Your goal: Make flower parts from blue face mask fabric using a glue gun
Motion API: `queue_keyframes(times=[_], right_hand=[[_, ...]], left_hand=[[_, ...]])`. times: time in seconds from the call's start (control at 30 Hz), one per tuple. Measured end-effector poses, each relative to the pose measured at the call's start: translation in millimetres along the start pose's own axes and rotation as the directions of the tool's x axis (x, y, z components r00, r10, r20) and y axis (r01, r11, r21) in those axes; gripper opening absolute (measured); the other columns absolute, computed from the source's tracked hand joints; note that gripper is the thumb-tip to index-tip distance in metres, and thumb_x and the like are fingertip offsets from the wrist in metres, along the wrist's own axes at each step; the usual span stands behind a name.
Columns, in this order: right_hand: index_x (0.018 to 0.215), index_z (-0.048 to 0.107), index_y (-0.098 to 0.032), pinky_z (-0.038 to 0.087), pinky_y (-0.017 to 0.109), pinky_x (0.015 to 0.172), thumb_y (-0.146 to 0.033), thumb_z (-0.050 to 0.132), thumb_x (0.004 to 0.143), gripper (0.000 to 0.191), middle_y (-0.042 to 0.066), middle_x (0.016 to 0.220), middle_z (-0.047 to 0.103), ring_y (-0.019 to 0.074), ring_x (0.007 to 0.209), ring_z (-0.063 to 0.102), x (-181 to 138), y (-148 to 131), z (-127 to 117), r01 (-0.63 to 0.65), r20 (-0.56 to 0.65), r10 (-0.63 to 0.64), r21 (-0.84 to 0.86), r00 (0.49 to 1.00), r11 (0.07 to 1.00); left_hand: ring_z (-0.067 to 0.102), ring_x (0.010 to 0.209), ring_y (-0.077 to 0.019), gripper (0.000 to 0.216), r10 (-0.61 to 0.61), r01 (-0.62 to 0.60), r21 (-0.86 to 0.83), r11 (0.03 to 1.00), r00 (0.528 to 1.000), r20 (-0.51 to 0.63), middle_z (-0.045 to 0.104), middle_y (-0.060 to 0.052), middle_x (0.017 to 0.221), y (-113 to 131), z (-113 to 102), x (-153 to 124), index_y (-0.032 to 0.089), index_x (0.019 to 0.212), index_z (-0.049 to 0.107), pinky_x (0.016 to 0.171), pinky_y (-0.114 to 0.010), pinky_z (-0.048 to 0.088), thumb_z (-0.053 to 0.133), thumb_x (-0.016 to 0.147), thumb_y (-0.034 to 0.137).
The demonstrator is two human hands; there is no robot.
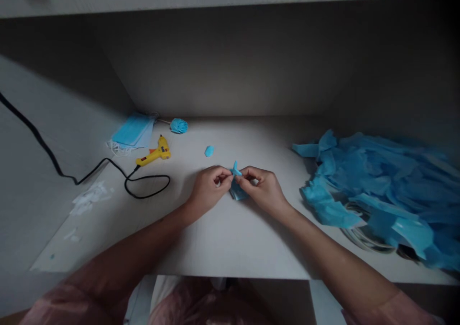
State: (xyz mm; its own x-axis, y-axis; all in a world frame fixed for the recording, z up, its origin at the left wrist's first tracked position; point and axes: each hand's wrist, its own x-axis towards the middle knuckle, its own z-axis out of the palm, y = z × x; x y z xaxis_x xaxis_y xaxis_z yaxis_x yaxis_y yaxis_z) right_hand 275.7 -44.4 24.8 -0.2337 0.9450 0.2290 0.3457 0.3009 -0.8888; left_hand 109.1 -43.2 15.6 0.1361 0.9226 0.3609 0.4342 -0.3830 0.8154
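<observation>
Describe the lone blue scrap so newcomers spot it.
On the pale tabletop, look beyond the left hand, right of the yellow glue gun. The small blue scrap lies by itself, unlike the ruffled blue flower farther back or the big blue heap.

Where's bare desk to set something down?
Bare: the desk between the blue petal and blue fabric heap, behind the right hand; also the front strip between the forearms. Crowded: back left, with face masks, blue rose, glue gun and its cord; right side, under the heap.

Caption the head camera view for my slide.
Two hands pinch a small blue piece at a pale desk, a yellow glue gun and blue flower beyond.
</observation>
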Motion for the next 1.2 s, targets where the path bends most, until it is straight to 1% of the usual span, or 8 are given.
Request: queue_keyframes(times=[0.23,0.37,0.47,0.63,0.73,0.83,1.0,1.2], right_hand=[[0.065,0.055,-0.017,0.030,0.025,0.053,-0.039,0.061,0.078,0.026,-0.003,0.059,0.046,0.0103,0.056,0.038,2.6,2.4,-0.1,-0.088,0.033,0.083,0.162,0.996,0.983],[0.066,0.056,-0.017,0.031,0.026,0.054,-0.042,0.066,0.075,0.028,-0.003,0.059,0.047,0.0102,0.056,0.038,4.0,3.6,-0.4,-0.142,0.067,0.127,0.300,0.990,0.943],[0.067,0.059,-0.017,0.032,0.027,0.057,-0.043,0.068,0.073,0.028,-0.002,0.060,0.049,0.0108,0.057,0.041,4.9,0.4,-2.6,-0.185,0.076,0.169,0.349,0.983,0.919],[0.067,0.061,-0.017,0.033,0.028,0.059,-0.042,0.068,0.073,0.027,-0.001,0.061,0.053,0.0120,0.058,0.044,4.6,-4.4,-6.4,-0.229,0.100,0.206,0.384,0.973,0.894],[0.067,0.060,-0.017,0.033,0.028,0.059,-0.042,0.068,0.073,0.027,-0.001,0.061,0.053,0.0123,0.059,0.044,3.6,-5.3,-6.9,-0.239,0.128,0.204,0.397,0.970,0.886],[0.066,0.060,-0.018,0.034,0.028,0.060,-0.041,0.067,0.075,0.026,0.000,0.062,0.053,0.0125,0.060,0.044,3.0,-6.3,-7.5,-0.243,0.153,0.199,0.383,0.968,0.891],[0.069,0.061,-0.016,0.035,0.028,0.062,-0.042,0.061,0.079,0.028,0.002,0.067,0.056,0.0132,0.063,0.047,3.3,-5.2,-8.5,-0.240,0.231,0.165,0.344,0.959,0.908],[0.064,0.051,-0.018,0.029,0.026,0.055,-0.041,0.065,0.076,0.029,-0.004,0.060,0.046,0.0096,0.056,0.038,3.5,3.7,-3.5,-0.201,0.196,0.151,0.269,0.969,0.942]], left_hand=[[0.048,0.057,-0.0091,0.011,-0.094,0.096,-0.101,0.990,0.995,0.032,0.058,0.003,0.062,-2.6,0.2,1.3,0.016,0.073,0.063,0.054,-0.020,0.037,0.055,0.078,0.021],[0.049,0.060,-0.0101,0.010,-0.124,0.130,-0.189,0.973,0.991,0.040,0.058,0.002,0.064,-1.3,-1.3,1.7,0.016,0.074,0.062,0.056,-0.021,0.038,0.057,0.078,0.024],[0.048,0.061,-0.0107,0.019,-0.136,0.147,-0.269,0.952,0.989,0.060,0.055,0.002,0.063,1.2,-6.0,3.8,0.016,0.075,0.062,0.059,-0.023,0.038,0.051,0.084,0.029],[0.045,0.059,-0.0098,0.015,-0.236,0.222,-0.415,0.882,0.972,0.020,0.051,0.003,0.064,4.1,-12.3,9.3,0.017,0.085,0.056,0.057,-0.023,0.036,0.053,0.083,0.031],[0.047,0.059,-0.0100,0.021,-0.253,0.324,-0.459,0.828,0.944,0.209,0.054,0.003,0.067,4.2,-11.7,10.6,0.017,0.091,0.056,0.056,-0.023,0.037,0.057,0.079,0.035],[0.044,0.057,-0.0087,0.018,-0.222,0.357,-0.450,0.819,0.919,0.325,0.051,0.003,0.063,4.7,-10.4,9.9,0.016,0.075,0.055,0.055,-0.022,0.034,0.060,0.075,0.033],[0.041,0.057,-0.0082,0.016,-0.203,0.330,-0.455,0.827,0.930,0.305,0.049,0.004,0.061,5.5,-9.0,8.0,0.016,0.068,0.052,0.055,-0.022,0.032,0.060,0.072,0.030],[0.041,0.059,-0.0089,0.019,-0.211,0.320,-0.375,0.870,0.929,0.303,0.048,0.004,0.062,1.6,-5.7,6.0,0.017,0.066,0.049,0.056,-0.023,0.030,0.061,0.070,0.031]])
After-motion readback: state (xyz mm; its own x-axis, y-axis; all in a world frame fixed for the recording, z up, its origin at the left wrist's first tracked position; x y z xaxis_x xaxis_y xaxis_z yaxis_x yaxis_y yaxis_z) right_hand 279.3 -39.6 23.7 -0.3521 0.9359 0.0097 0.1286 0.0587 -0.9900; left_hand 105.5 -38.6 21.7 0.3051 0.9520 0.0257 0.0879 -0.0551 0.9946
